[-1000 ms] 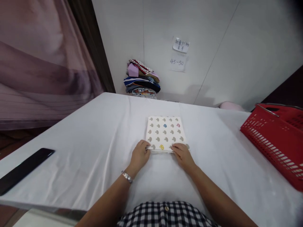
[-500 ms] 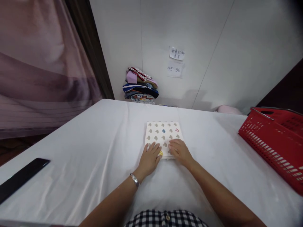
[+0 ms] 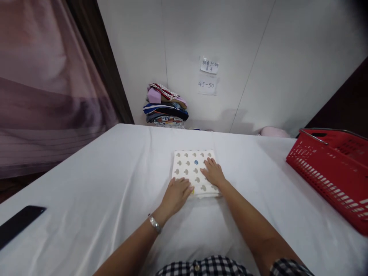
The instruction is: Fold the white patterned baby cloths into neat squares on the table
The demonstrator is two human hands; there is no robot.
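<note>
Both hands lie flat on the folded cloth (image 3: 192, 168) — fingers spread, pinching nothing. Left hand (image 3: 176, 194) at its near edge, right hand (image 3: 213, 172) further up — all on the white table (image 3: 94, 184).

- A folded cloth (image 3: 192, 171), cream with rows of grey-brown shapes, one blue motif and a trace of yellow.
- A plain white table cover (image 3: 100, 184).
- A bright red basket (image 3: 330, 172) with a silver handle.
- A shiny black phone (image 3: 17, 225) at the table's edge.
- A stack of clothes (image 3: 165, 104) in lilac, navy, white stripes and red-and-white print.
- A dusky purple curtain (image 3: 43, 88).
- A black-and-white checked shirt (image 3: 201, 267).
- A silver bracelet (image 3: 154, 223).
</note>
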